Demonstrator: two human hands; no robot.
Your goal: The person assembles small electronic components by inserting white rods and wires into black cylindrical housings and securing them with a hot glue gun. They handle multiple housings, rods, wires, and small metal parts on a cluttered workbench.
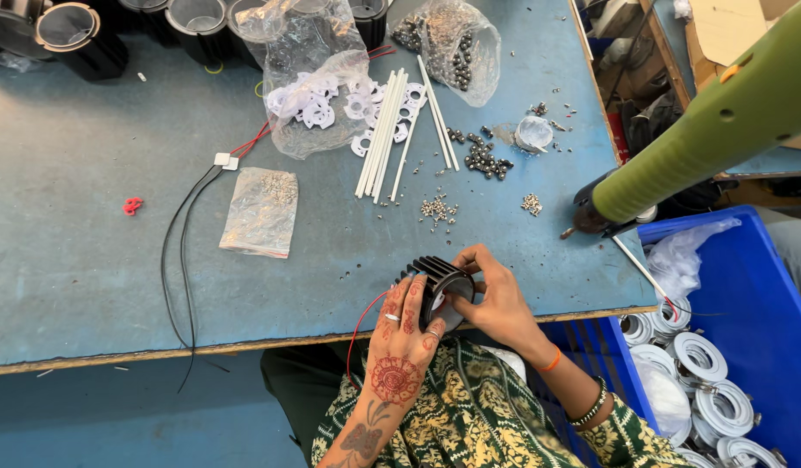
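The blue counter (88, 173) filled most of the view, and its near edge ran just in front of the person. To the right of it stood a blue crate (756, 303) with white round rings (700, 355) and a thin white plastic bag (678, 256) inside. A green tool handle (721, 113) reached in from the far right, with its dark tip over the right edge of the counter.

At the near edge of the counter, both hands held a black finned housing (439, 282), a round part with ribs. The left hand (400, 347), with red-brown patterns and rings, was closed on its left side. The right hand (496, 295) gripped its right side, fingers curled over the rim. A thin red wire (359, 334) ran down from the housing, beside the left wrist.

Farther away lay a clear bag of white flat parts (309, 95), and right of it a clear bag of dark metal balls (452, 43). A bundle of white sticks (385, 130) lay between them. A smaller flat clear bag of small metal pieces (262, 212) lay to the left, near black cables (179, 251). Loose screws (438, 208) were scattered far from the hands. A small red piece (133, 205) lay alone at the left.
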